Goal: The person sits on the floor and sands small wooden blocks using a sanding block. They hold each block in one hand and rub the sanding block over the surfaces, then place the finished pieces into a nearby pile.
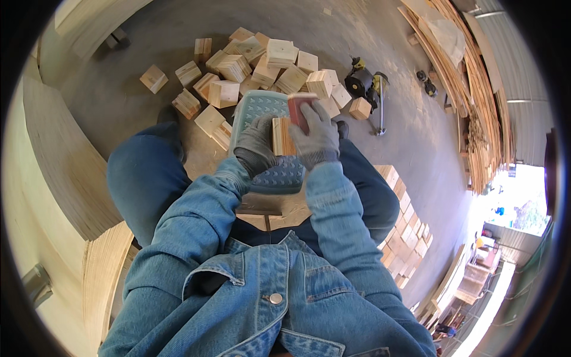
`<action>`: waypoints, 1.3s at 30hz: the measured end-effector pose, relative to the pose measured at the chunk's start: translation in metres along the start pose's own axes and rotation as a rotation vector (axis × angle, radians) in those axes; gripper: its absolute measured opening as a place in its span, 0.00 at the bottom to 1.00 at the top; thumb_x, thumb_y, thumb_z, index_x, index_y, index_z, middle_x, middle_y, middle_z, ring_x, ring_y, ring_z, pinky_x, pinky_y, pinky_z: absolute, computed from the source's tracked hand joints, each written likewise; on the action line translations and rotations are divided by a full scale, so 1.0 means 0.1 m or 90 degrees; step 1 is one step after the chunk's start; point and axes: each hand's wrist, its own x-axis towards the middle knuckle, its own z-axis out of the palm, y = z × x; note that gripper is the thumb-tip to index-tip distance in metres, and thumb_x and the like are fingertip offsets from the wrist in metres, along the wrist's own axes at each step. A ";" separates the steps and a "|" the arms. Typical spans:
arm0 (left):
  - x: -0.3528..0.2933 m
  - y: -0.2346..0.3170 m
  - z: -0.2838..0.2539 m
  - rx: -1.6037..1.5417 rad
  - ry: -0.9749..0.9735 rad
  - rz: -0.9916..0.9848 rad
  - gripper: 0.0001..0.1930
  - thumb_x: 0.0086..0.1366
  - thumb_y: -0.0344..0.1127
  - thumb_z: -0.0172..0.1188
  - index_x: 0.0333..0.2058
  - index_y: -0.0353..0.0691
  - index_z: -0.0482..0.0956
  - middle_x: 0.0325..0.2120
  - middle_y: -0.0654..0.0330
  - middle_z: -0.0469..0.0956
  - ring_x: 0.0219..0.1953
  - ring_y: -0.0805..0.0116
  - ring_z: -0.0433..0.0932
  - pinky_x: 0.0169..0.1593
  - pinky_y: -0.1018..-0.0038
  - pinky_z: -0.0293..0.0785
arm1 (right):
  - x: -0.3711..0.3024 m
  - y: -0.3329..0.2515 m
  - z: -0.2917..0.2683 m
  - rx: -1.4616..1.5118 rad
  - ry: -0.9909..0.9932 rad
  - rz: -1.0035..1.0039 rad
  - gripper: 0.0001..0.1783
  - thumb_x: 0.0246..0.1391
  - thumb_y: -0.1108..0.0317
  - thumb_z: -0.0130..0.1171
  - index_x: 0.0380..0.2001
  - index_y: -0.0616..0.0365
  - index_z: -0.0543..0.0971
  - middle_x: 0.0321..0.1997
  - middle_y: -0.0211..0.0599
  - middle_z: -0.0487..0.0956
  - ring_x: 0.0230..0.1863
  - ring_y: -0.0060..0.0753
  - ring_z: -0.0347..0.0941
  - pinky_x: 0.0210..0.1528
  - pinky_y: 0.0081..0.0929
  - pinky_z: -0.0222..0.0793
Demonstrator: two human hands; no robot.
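Both of my hands wear grey work gloves. My left hand [257,146] is closed on the left side of a square layered wooden block [284,136], holding it upright with its striped edge showing. A reddish sanding block [297,112] is gripped in my right hand [318,134], at the upper right of the wooden block. The sanding block's contact with the wood is partly hidden by my fingers. Beneath both hands stands a pale teal plastic stool [253,106] with a raised pattern on its top, between my knees.
A loose heap of wooden blocks [279,53] lies on the floor beyond the stool. Beside it rests a yellow-and-black power tool [360,81]. Neat rows of blocks [407,229] stand by my right knee. Long planks [476,101] are stacked far right; wooden panels [65,154] rise at left.
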 end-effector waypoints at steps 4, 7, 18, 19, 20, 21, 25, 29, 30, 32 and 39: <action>-0.02 0.14 -0.11 -0.047 -0.020 -0.014 0.47 0.42 0.45 0.82 0.62 0.43 0.71 0.55 0.47 0.74 0.60 0.45 0.73 0.69 0.58 0.69 | -0.73 0.21 -0.01 0.017 0.043 -0.109 0.34 0.53 0.57 0.72 0.64 0.53 0.79 0.73 0.50 0.72 0.66 0.61 0.73 0.68 0.53 0.68; -0.04 0.15 -0.08 0.046 -0.082 -0.011 0.49 0.41 0.48 0.83 0.63 0.43 0.70 0.56 0.47 0.73 0.61 0.45 0.72 0.69 0.58 0.69 | -1.22 0.22 -0.06 0.042 0.033 -0.104 0.35 0.49 0.62 0.76 0.62 0.52 0.81 0.73 0.49 0.72 0.67 0.59 0.71 0.69 0.56 0.66; -0.12 0.11 -0.09 -0.020 -0.115 -0.013 0.55 0.41 0.49 0.82 0.68 0.42 0.64 0.60 0.49 0.71 0.64 0.48 0.70 0.73 0.61 0.66 | -0.30 0.35 0.05 0.151 0.035 -0.026 0.35 0.55 0.65 0.76 0.66 0.59 0.78 0.71 0.47 0.75 0.68 0.50 0.73 0.70 0.44 0.71; -0.10 0.11 -0.08 -0.028 -0.131 -0.008 0.56 0.41 0.49 0.83 0.68 0.42 0.64 0.60 0.49 0.71 0.64 0.48 0.70 0.74 0.61 0.66 | -0.12 0.49 0.17 0.246 0.032 0.014 0.34 0.57 0.64 0.75 0.66 0.58 0.78 0.71 0.46 0.75 0.67 0.49 0.74 0.70 0.43 0.71; -0.08 0.16 -0.06 -0.009 -0.137 -0.017 0.56 0.41 0.50 0.82 0.68 0.42 0.64 0.61 0.49 0.71 0.64 0.48 0.70 0.74 0.61 0.66 | 0.00 0.59 0.22 0.341 0.028 0.056 0.32 0.59 0.64 0.74 0.66 0.58 0.79 0.70 0.46 0.76 0.66 0.49 0.76 0.69 0.41 0.72; -0.08 0.19 -0.08 0.013 -0.139 -0.033 0.56 0.41 0.50 0.82 0.68 0.42 0.64 0.61 0.49 0.71 0.65 0.48 0.70 0.74 0.61 0.66 | 0.07 0.58 0.22 0.565 -0.034 0.199 0.32 0.63 0.67 0.72 0.68 0.60 0.76 0.68 0.43 0.78 0.65 0.39 0.76 0.68 0.33 0.73; -0.10 0.19 -0.06 0.041 -0.117 -0.031 0.56 0.41 0.49 0.83 0.69 0.46 0.64 0.62 0.48 0.71 0.67 0.47 0.71 0.74 0.60 0.68 | -0.19 0.49 0.10 0.745 -0.052 0.268 0.33 0.66 0.71 0.69 0.71 0.65 0.71 0.67 0.45 0.79 0.64 0.34 0.77 0.67 0.29 0.73; -0.08 0.21 -0.12 0.046 -0.135 -0.036 0.56 0.41 0.52 0.82 0.69 0.46 0.64 0.64 0.48 0.70 0.68 0.48 0.69 0.75 0.60 0.65 | -0.92 0.57 0.05 0.699 -0.079 0.296 0.33 0.68 0.73 0.64 0.73 0.66 0.68 0.69 0.44 0.77 0.64 0.34 0.77 0.68 0.29 0.73; -0.08 0.19 -0.10 0.032 -0.130 -0.029 0.56 0.41 0.53 0.82 0.69 0.46 0.63 0.64 0.48 0.69 0.69 0.48 0.69 0.75 0.60 0.65 | -1.09 0.55 0.00 0.726 -0.073 0.321 0.33 0.68 0.74 0.64 0.73 0.65 0.68 0.68 0.44 0.78 0.64 0.33 0.77 0.67 0.29 0.73; -0.09 0.14 -0.05 0.036 -0.126 -0.026 0.56 0.41 0.53 0.81 0.69 0.46 0.64 0.63 0.48 0.70 0.68 0.48 0.69 0.75 0.60 0.65 | -1.32 0.49 -0.03 0.791 -0.065 0.372 0.33 0.68 0.74 0.63 0.73 0.65 0.68 0.68 0.43 0.78 0.64 0.33 0.77 0.67 0.29 0.73; -0.04 0.24 -0.08 0.020 -0.143 -0.106 0.54 0.42 0.52 0.81 0.68 0.47 0.65 0.63 0.48 0.70 0.68 0.48 0.69 0.74 0.59 0.67 | -0.95 0.68 0.04 0.778 -0.070 0.332 0.34 0.65 0.77 0.64 0.73 0.66 0.68 0.66 0.43 0.79 0.63 0.33 0.77 0.67 0.29 0.74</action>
